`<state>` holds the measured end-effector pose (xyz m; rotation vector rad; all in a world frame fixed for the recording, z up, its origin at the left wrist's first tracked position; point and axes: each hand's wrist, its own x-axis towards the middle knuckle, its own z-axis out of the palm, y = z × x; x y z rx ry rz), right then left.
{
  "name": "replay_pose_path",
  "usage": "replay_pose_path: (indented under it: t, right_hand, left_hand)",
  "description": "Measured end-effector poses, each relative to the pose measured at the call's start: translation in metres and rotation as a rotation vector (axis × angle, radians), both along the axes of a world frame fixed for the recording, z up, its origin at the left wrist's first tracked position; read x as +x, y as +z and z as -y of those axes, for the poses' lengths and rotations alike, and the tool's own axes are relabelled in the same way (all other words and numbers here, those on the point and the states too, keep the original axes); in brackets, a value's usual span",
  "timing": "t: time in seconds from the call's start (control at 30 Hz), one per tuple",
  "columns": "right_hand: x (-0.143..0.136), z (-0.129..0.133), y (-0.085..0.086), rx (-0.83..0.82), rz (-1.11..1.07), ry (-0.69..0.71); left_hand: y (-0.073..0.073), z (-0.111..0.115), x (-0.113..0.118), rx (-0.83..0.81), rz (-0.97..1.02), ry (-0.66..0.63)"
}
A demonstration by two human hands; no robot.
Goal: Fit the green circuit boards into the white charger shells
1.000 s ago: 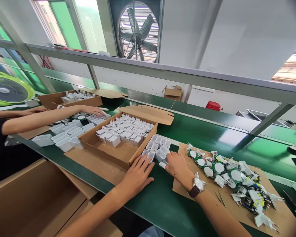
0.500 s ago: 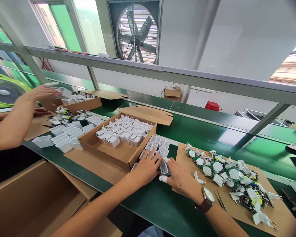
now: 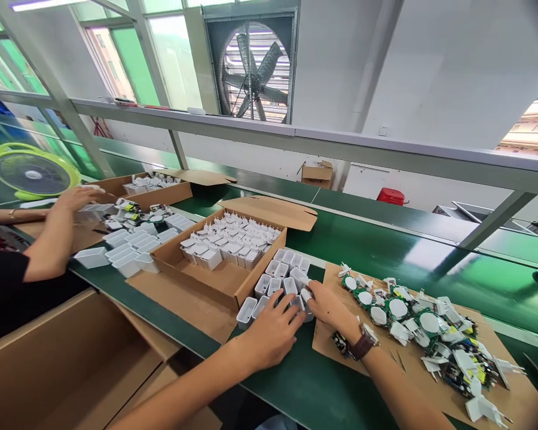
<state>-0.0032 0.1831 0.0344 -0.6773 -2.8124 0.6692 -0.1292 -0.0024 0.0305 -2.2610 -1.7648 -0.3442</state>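
Observation:
A cluster of open white plastic cases (image 3: 275,270) stands on the green table beside the cardboard tray. My left hand (image 3: 275,328) is over the near edge of the cluster, fingers spread at the nearest cases. At the cluster's right side is my right hand (image 3: 329,304), its fingers bent around a case (image 3: 308,301); a white cover is on one finger. Under my watch-wearing right wrist a small dark circuit board (image 3: 341,343) shows. White plugs with green circuit boards (image 3: 397,307) lie piled on cardboard to the right.
The cardboard tray (image 3: 197,288) holds rows of white plug units. At the left, a co-worker's hand (image 3: 78,197) is near more white cases (image 3: 132,248) and another box (image 3: 174,192). Tweezers (image 3: 401,361) lie by my right forearm. A large open carton (image 3: 49,364) stands below the table edge.
The view has shifted a little. My hands have moved apart, my right hand up toward the cases. A small board now shows below my right wrist. The co-worker's hand has lowered.

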Motion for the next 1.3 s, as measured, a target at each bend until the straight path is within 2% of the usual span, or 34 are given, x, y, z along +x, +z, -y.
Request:
replay_pose_path:
  t: [0.1, 0.3, 0.57, 0.77, 1.0, 1.2, 1.3]
  right_hand:
    - [-0.002, 0.0, -0.011, -0.116, -0.034, 0.028]
    - [-0.001, 0.004, -0.023, -0.322, -0.12, 0.061]
    - [-0.008, 0.01, -0.019, -0.419, -0.181, 0.047]
    - [0.0, 0.01, -0.011, -0.29, -0.112, 0.001]
    - [-0.019, 0.018, 0.006, -0.117, 0.01, -0.056]
    - [-0.017, 0.018, 0.012, 0.04, 0.152, -0.087]
    - [-0.017, 0.016, 0.012, 0.093, 0.194, -0.061]
  left_hand:
    - [-0.006, 0.004, 0.0, 0.052, 0.021, 0.043]
    - [-0.013, 0.005, -0.02, 0.13, 0.003, 0.123]
    - [-0.017, 0.011, -0.019, 0.134, 0.032, 0.11]
    - [-0.02, 0.013, -0.017, 0.141, 0.083, 0.091]
    - [-0.024, 0.014, -0.017, 0.193, 0.065, 0.115]
    - [-0.014, 0.022, -0.025, 0.104, 0.097, 0.081]
    - [-0.008, 0.021, -0.032, 0.046, 0.1, 0.087]
